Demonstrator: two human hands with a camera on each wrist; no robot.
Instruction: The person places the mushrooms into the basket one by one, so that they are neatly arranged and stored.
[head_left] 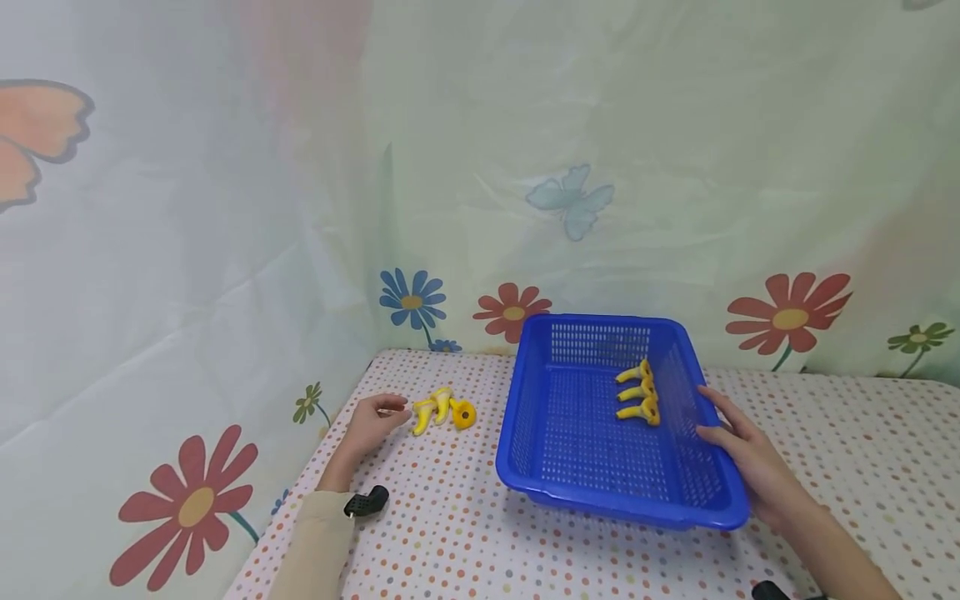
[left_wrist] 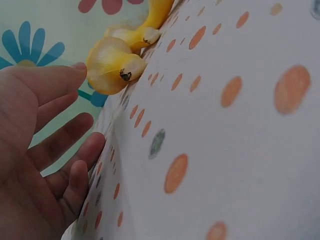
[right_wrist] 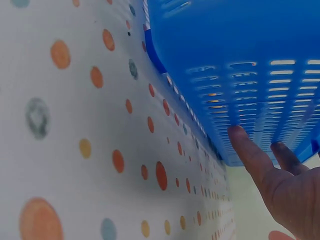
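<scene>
Three yellow banana-shaped pieces with flared ends (head_left: pixel 639 392) lie in a column along the right side of the blue basket (head_left: pixel 600 493). My right hand (head_left: pixel 753 458) holds the basket's right rim; in the right wrist view fingers (right_wrist: pixel 250 150) lie against its slotted wall. Left of the basket, several similar yellow pieces (head_left: pixel 442 404) lie together on the table. Beside the leftmost one is my left hand (head_left: pixel 375 423), its fingers loosely bent with nothing in them. The left wrist view has that hand (left_wrist: pixel 50 135) close to a yellow piece (left_wrist: pixel 112 65); whether they touch, I cannot tell.
A white cloth with coloured dots (head_left: pixel 442 533) covers the table. Behind it and at the left hang sheets printed with flowers and butterflies (head_left: pixel 465 208). The basket stands near the back sheet, its front edge seeming raised.
</scene>
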